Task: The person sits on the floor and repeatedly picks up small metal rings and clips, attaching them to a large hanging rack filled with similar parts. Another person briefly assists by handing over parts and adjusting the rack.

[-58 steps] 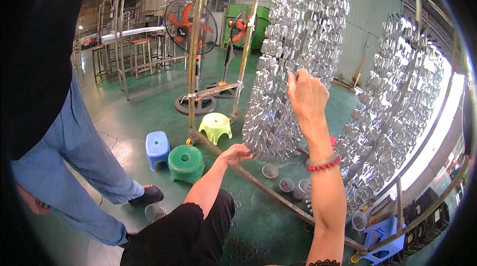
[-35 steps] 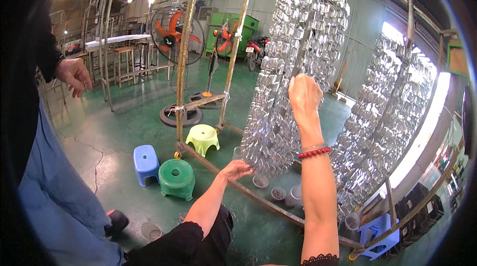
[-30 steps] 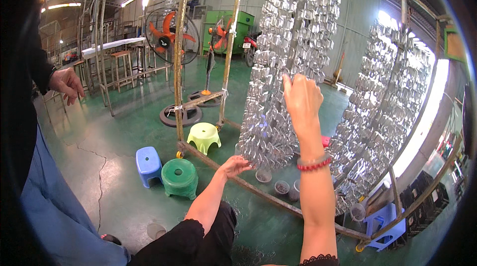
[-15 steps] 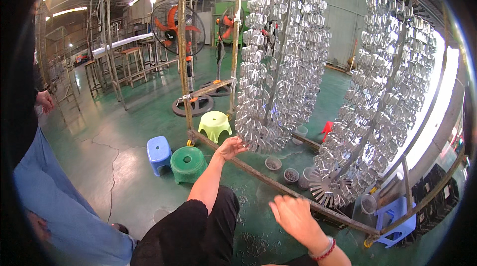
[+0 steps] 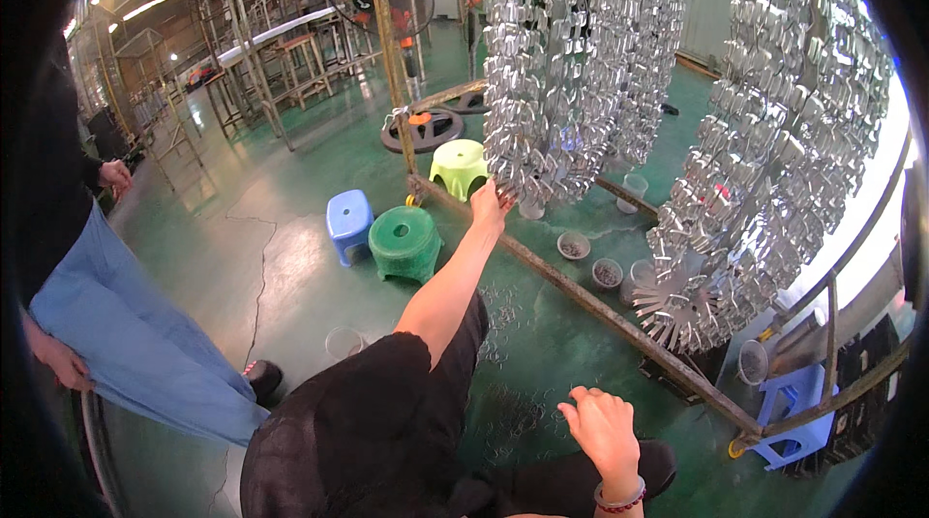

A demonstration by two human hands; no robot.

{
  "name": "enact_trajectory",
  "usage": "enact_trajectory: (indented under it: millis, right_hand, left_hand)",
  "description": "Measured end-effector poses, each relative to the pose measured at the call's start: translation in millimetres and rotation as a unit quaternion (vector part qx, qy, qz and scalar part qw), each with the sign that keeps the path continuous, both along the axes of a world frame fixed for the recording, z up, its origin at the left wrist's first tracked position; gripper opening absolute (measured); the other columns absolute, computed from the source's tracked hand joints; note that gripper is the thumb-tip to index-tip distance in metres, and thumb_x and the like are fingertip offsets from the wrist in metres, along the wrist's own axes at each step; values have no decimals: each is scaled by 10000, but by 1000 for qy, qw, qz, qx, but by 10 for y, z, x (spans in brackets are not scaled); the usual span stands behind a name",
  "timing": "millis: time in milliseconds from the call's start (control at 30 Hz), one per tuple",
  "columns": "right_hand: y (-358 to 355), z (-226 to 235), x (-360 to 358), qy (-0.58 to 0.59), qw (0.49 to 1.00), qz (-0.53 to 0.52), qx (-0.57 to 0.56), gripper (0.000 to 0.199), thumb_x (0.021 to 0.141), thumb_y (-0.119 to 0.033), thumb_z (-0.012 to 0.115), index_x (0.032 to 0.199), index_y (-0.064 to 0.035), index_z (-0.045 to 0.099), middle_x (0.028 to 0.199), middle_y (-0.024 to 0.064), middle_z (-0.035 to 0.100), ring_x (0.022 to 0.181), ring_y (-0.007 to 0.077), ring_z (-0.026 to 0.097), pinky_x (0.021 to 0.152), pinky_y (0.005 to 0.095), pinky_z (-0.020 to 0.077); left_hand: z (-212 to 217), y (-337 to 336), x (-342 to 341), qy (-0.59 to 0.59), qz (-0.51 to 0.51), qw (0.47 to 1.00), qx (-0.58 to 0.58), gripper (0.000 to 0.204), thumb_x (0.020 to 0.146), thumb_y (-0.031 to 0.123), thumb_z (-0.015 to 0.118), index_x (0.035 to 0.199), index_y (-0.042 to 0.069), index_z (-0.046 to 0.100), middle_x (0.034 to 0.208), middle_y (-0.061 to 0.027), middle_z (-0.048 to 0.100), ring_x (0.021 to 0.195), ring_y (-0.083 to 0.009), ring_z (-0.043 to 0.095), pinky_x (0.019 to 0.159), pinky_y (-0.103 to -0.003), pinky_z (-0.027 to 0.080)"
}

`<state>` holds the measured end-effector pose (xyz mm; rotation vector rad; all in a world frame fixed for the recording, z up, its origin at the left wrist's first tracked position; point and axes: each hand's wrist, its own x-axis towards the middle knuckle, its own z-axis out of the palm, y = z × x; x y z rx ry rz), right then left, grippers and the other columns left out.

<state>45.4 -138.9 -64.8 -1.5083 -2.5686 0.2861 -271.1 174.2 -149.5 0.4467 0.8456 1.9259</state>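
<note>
Two tall racks hang in front of me, covered in curved silver metal pieces: a nearer left rack (image 5: 571, 82) and a right rack (image 5: 774, 131). My left hand (image 5: 491, 208) reaches forward to the bottom left edge of the left rack. Its fingers are closed at a silver metal piece there, though the fingertips are partly hidden. My right hand (image 5: 604, 424), with a bracelet at the wrist, hovers over the floor near my knee. Its thumb stands apart from the bent fingers, and nothing shows in it. Small wire-like pieces (image 5: 518, 411) lie scattered on the floor beside it.
A rusty frame bar (image 5: 600, 303) crosses between me and the racks. Small cups (image 5: 573, 246) stand behind it. Green (image 5: 404, 237), blue (image 5: 348, 218) and yellow stools (image 5: 459, 165) stand left of it. A person in jeans (image 5: 145, 315) is at my left.
My view has tilted down and shifted left. The left hand stays at the rack's lower edge. My right hand has drawn away from the frame bar, and its thumb now stands apart.
</note>
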Motion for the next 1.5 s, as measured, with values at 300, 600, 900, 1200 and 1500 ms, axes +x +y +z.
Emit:
enact_trajectory:
  millis: [300, 600, 900, 1200, 1500]
  right_hand:
    - [-99, -40, 244, -6, 1000, -9, -23, 229, 823, -275, 638, 820, -50, 594, 738, 116, 612, 725, 303, 634, 594, 413, 486]
    - [-180, 37, 254, -11, 999, -20, -31, 221, 815, -278, 644, 841, -63, 596, 776, 117, 609, 760, 299, 628, 600, 423, 490]
    - [-437, 51, 283, 11, 1000, -1, 13, 221, 838, -256, 599, 994, -102, 571, 836, 89, 582, 796, 292, 572, 679, 415, 443]
    - [-499, 128, 245, 31, 996, -41, -71, 278, 854, -324, 536, 974, -77, 582, 873, 167, 618, 858, 363, 589, 727, 481, 447]
    - [-469, 223, 5, 37, 996, -17, -78, 297, 843, -340, 516, 942, -69, 582, 851, 185, 615, 832, 382, 586, 713, 495, 448]
  left_hand:
    - [112, 36, -54, 37, 3, 998, -57, 250, 976, 267, 393, 953, 59, 528, 793, -56, 606, 643, -183, 600, 527, -299, 483]
    - [94, 230, -359, 64, -123, 985, -99, 178, 968, 207, 401, 936, 84, 526, 756, -47, 597, 617, -191, 577, 578, -340, 492]
    - [-379, 908, -893, 94, -224, 969, -53, 116, 891, 187, 506, 857, 117, 591, 739, -16, 608, 640, -187, 567, 645, -383, 508]
    - [110, 577, -723, 296, -271, 915, -42, 112, 869, 86, 502, 835, 62, 606, 752, -45, 632, 645, -194, 603, 619, -380, 520]
    - [-112, 799, -1130, 197, -297, 930, -86, 112, 853, 45, 505, 875, 13, 610, 789, -72, 641, 676, -221, 620, 636, -406, 530]
